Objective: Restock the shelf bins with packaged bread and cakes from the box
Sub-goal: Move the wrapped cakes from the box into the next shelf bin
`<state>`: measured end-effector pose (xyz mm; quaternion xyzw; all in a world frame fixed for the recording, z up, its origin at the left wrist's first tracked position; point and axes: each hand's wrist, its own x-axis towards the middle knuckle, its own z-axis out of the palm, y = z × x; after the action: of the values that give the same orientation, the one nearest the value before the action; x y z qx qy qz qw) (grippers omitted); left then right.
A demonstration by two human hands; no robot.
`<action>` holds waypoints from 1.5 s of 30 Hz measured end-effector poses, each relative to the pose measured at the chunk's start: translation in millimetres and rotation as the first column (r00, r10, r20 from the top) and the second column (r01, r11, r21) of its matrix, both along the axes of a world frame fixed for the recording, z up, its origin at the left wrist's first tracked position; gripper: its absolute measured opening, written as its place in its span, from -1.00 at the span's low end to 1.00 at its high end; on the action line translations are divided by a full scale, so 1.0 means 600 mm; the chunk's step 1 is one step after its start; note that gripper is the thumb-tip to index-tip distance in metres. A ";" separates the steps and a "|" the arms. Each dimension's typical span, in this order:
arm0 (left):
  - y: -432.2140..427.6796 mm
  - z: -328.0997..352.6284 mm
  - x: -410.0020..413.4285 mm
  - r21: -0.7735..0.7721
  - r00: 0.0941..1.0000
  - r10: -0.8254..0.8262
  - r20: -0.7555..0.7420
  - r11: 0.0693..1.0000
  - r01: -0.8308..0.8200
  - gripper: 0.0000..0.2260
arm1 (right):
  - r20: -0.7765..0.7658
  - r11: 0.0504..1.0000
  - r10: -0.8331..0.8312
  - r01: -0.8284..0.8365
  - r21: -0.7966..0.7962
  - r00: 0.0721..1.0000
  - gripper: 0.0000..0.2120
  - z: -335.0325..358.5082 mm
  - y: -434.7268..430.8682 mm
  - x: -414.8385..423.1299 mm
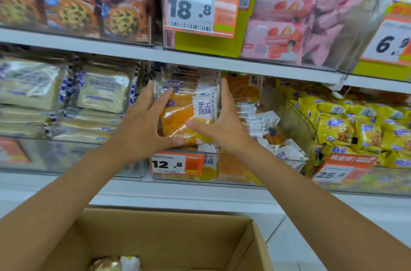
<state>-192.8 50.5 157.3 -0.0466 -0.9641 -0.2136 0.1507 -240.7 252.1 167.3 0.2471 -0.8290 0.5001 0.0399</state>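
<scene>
**Seating a bread packet in the middle bin**

You are facing the shelving (200, 57), with the cardboard box (169, 233) near you and below your arms. It looks close to empty: only one pale packet (117, 264) shows at its near edge, though the rest of its floor is out of view.

On the lower shelf, the clear bin (295, 124) in the centre already holds matching stock, stacked at the left and looser toward the right wall. Pale bread (102, 90) fills the bin to the left and yellow packets (355, 128) the one to the right.

The orange-and-white packet (189, 115) is upright at the mouth of the centre bin, above its front rim and the 12.8 price tag (178, 163).

Your left hand (142, 124) grips its left edge, fingers up the side and thumb under the near corner. Your right hand (222, 124) grips the right edge the same way, thumb lying across the front.

I judge this to be the placing step, almost done. Next, push the packet back against the stack, printed face forward, and let go only once it sits squarely (soft bread crushes easily, so keep the squeeze light). Then reach down for the packet in the box.
</scene>
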 end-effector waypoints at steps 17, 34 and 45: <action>-0.005 0.002 -0.019 -0.184 0.982 0.035 -0.187 0.980 -0.070 0.00 | -0.243 0.944 -0.144 0.207 0.257 0.959 -0.18 -0.022 -0.007 0.018; -0.028 -0.342 0.328 0.182 0.813 0.130 0.568 0.943 -0.278 -0.62 | 0.299 0.722 -0.123 -0.121 0.681 0.946 -0.61 -0.397 0.042 0.353; -0.052 -0.532 0.435 0.318 0.565 -0.061 0.823 0.873 -0.369 -0.63 | 0.919 0.385 -0.129 -0.836 0.392 0.371 -0.41 -0.606 0.039 0.504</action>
<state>68.2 19.3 -162.1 0.1804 -0.8451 -0.4164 -0.2826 61.9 275.5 -196.3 0.1564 -0.7532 0.0631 -0.6358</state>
